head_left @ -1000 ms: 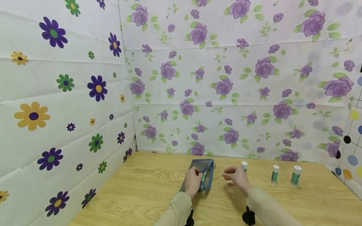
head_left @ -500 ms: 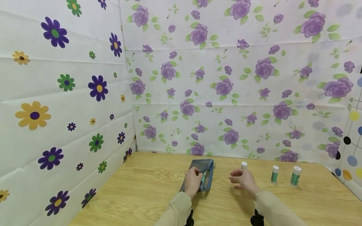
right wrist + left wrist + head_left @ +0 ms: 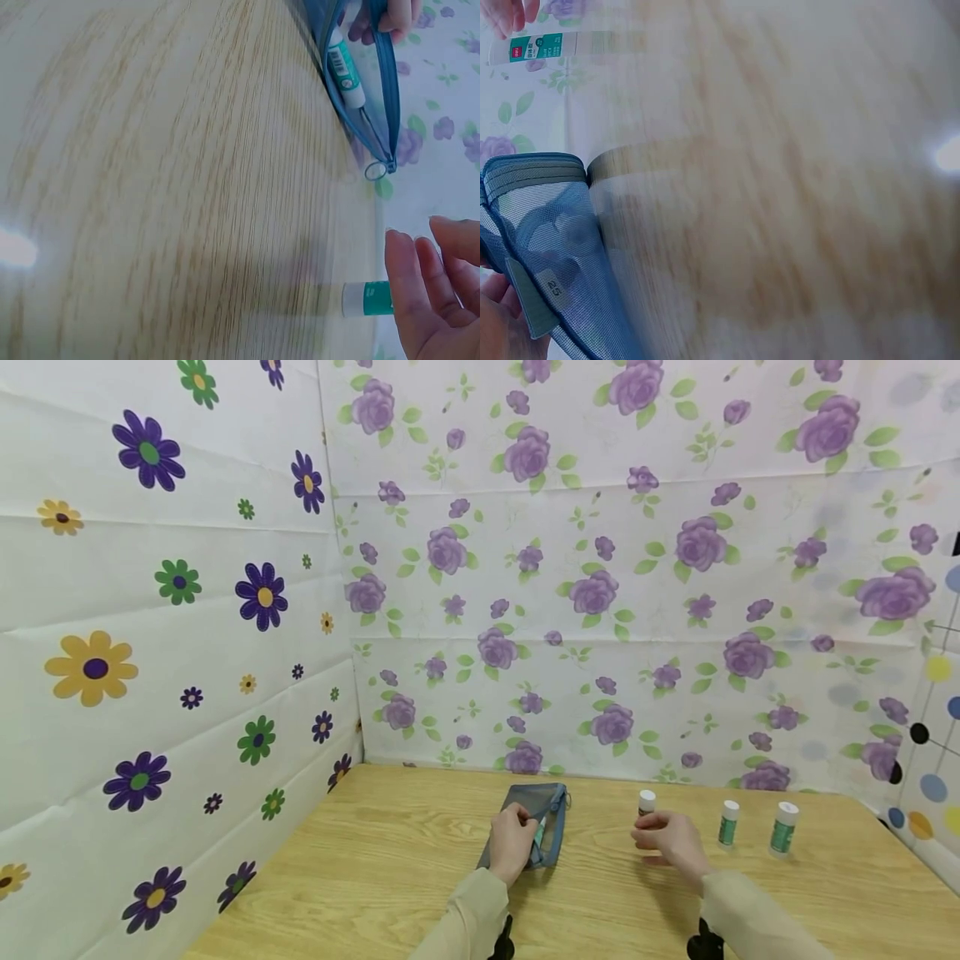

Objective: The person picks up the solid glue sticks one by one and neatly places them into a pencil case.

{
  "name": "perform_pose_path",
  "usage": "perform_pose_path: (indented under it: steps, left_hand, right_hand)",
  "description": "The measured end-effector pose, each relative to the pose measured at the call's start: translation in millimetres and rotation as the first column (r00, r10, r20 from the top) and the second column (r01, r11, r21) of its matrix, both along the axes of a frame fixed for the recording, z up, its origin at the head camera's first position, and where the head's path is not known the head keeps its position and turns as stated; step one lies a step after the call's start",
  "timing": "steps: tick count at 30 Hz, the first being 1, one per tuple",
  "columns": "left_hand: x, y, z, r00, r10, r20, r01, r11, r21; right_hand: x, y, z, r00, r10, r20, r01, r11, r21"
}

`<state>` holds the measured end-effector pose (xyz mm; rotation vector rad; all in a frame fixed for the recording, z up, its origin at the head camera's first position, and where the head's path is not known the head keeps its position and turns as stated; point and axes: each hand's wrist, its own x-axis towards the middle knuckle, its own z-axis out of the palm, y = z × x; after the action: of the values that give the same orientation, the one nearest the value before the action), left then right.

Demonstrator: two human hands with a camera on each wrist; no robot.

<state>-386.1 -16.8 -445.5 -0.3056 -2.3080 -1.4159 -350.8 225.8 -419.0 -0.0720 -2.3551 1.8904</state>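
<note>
My left hand (image 3: pixel 512 843) pinches the edge of a blue mesh zip pouch (image 3: pixel 528 795) lying on the table. In the right wrist view the pouch's zip gapes wide, and a glue stick (image 3: pixel 345 71) with a green label lies inside. My right hand (image 3: pixel 671 839) is beside an upright glue stick (image 3: pixel 647 802) with a white cap, thumb and fingers apart at its near side. The hand partly covers this stick (image 3: pixel 367 298) in the right wrist view. Between the right fingers (image 3: pixel 409 277) and thumb nothing is held.
Two more glue sticks stand upright to the right, a slim one (image 3: pixel 728 823) and a thicker one (image 3: pixel 783 828). A wood-grain table (image 3: pixel 360 860) bears everything. Flower-printed sheets (image 3: pixel 525 635) rise behind it and along the left side.
My right hand has moved right, away from the pouch, to the nearest upright glue stick. The left hand and the pouch have stayed in place.
</note>
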Motion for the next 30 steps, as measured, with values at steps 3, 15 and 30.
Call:
perform_pose_path:
  steps: [3, 15, 30]
  left_hand:
    - [0.6, 0.5, 0.7, 1.000, 0.001, -0.001, -0.001, 1.000, -0.004]
    - [-2.2, 1.2, -2.6, 1.000, 0.002, 0.010, -0.002, 1.000, -0.006]
    - [0.4, -0.4, -1.6, 0.999, -0.003, -0.043, 0.003, 1.000, -0.006]
  right_hand:
    - [0.9, 5.4, 0.0, 1.000, -0.005, -0.008, 0.005, 1.000, -0.002]
    - [-3.9, 20.5, -5.5, 0.999, -0.030, -0.028, 0.030, 1.000, -0.001]
    - [-6.5, 25.8, -9.4, 0.996, -0.076, -0.056, 0.077, 0.997, 0.006]
